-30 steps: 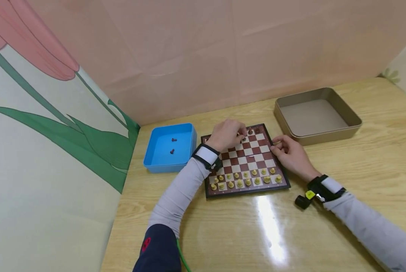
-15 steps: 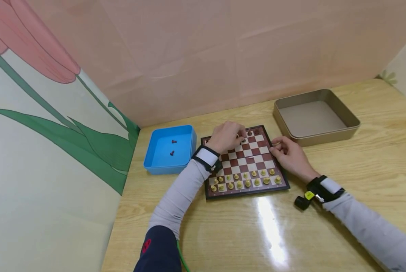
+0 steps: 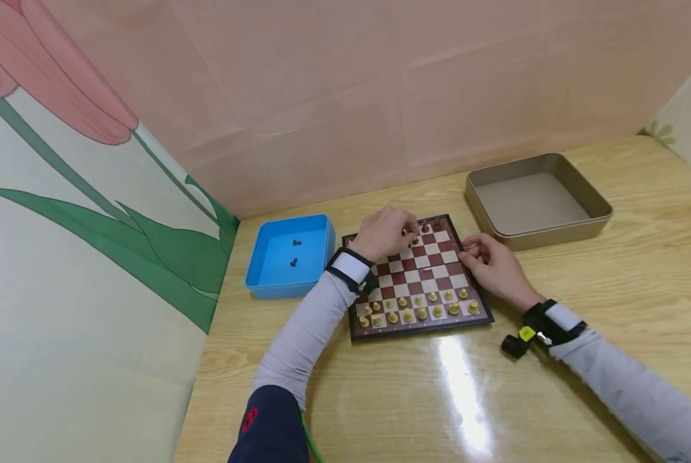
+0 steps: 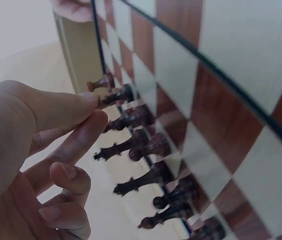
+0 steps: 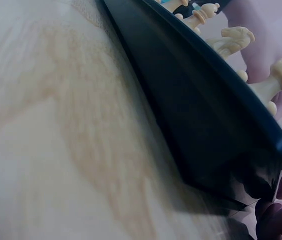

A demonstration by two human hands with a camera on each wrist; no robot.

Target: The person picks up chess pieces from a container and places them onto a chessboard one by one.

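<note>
The chessboard [image 3: 438,269] lies on the table, cream pieces [image 3: 421,314] filling its two near rows. At its far side my left hand [image 3: 383,233] pinches a dark chess piece [image 4: 115,96] between thumb and forefinger; the other fingers are curled. Several dark pieces [image 4: 153,175] stand along the far rows in the left wrist view. The pinched piece's kind is hidden by the fingertips. At the board's right edge, my right hand [image 3: 496,267] holds the rim with curled fingers. In the right wrist view, its fingertips [image 5: 275,220] are at the board's dark side.
Left of the board stands a blue box [image 3: 253,281] with two dark chess pieces [image 3: 294,262] lying in it. A brown box [image 3: 545,228] sits at the right rear, close to the right hand. Behind the table hangs a pink backdrop [image 3: 322,116].
Both hands stay almost where they were, the left at the far rows and the right at the board's edge. The head view has shifted slightly.
</note>
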